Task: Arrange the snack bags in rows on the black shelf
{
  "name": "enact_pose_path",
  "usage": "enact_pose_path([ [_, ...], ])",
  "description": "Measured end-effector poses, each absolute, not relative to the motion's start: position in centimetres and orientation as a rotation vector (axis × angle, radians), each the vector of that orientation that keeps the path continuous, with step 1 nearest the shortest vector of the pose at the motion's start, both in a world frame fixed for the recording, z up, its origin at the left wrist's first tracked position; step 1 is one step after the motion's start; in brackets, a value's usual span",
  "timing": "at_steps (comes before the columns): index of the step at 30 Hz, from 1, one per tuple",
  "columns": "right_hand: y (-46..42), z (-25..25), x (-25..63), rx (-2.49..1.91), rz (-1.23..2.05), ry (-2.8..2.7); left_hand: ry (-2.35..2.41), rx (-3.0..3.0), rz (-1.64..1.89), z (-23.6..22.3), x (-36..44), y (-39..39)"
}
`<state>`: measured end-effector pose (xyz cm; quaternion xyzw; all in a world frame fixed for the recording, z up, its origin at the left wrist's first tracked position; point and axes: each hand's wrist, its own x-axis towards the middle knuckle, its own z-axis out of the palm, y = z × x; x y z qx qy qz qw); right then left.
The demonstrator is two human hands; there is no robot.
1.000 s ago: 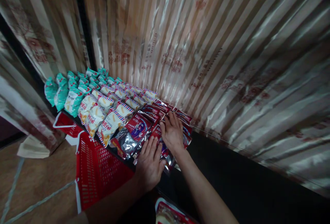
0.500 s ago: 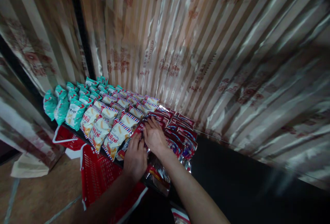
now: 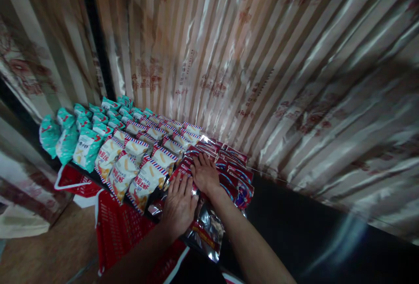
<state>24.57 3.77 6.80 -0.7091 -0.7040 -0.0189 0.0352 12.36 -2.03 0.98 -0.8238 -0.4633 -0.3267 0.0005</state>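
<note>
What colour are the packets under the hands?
Mostly dark red packets; best seen in the head view.

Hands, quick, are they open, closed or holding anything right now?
Left hand: open, palm down on dark red packets.
Right hand: open, also on the packets.

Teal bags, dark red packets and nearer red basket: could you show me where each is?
Teal bags (image 3: pixel 87 149): head view, on the front of one near bag.
Dark red packets (image 3: pixel 242 191): head view, on the printed front of one right-hand packet.
Nearer red basket (image 3: pixel 113 229): head view, on its side wall.
</note>
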Motion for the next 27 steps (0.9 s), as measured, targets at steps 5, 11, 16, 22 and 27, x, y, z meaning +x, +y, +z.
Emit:
enact_pose_path([
  [5,4.2,6.6,24.4,-2.210,-0.023,-2.123,-1.452,-2.622,-1.043,1.0,12.1,-1.2],
  [11,4.4,6.7,24.9,-2.188,0.023,-2.115,-1.428,-2.717,-1.003,2.5,10.7,0.9],
  [16,4.5,6.9,24.8,-2.160,-0.024,-2.113,-1.453,-2.529,-1.000,1.8,11.2,0.4],
  [22,5.1,7.4,24.6,-2.023,-0.078,-2.212,-1.572,-2.468,-0.884,1.3,12.3,-0.7],
  [27,5.8,7.2,24.2,-2.023,-0.037,-2.253,-1.580,-2.454,-0.868,1.4,12.5,-0.7],
])
